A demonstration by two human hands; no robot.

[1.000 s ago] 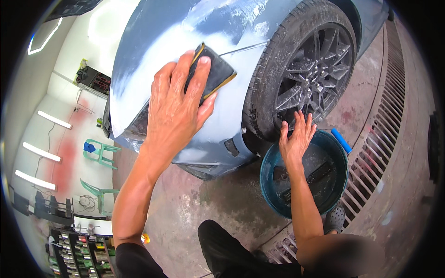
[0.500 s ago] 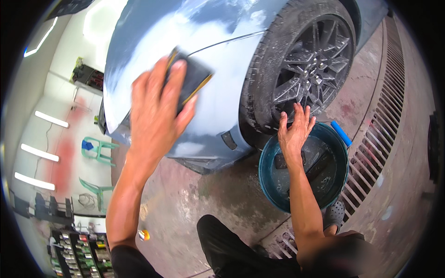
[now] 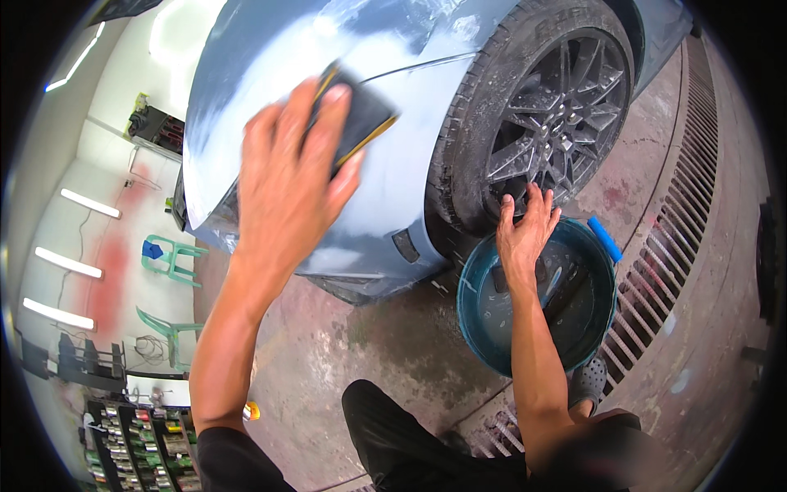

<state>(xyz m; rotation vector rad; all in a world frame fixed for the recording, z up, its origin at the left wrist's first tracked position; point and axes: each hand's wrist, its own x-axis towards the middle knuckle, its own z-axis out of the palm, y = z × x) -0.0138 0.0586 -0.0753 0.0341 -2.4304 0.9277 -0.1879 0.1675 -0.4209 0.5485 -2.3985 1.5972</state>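
Since half a second earlier, the left hand (image 3: 287, 176) and the black, yellow-edged sanding block (image 3: 365, 116) have shifted up the car body (image 3: 389, 193) toward the panel seam (image 3: 428, 64); the right hand (image 3: 525, 240) shows little change relative to the bucket (image 3: 468, 324).

Left hand: grasping the block, fingers laid over its left side, thumb near its lower edge; some blur. Block: over the whitened area (image 3: 266, 94), its upper edge near the seam, short of the wheel-arch edge (image 3: 435, 139). Full-face contact cannot be confirmed. Right hand: fingers loosely spread, nothing seen in it, above the bucket's far rim, beside the lower edge of the wheel (image 3: 557, 135); contact with the wheel cannot be determined.

Assessment: the stroke appears to call for a flat block, with pressure spread evenly rather than concentrated under the fingertips, which could leave grooves. Lighter passes seem advisable at the seam, where a tipped corner may bite. Overlapping strokes past the white margin should feather it evenly.
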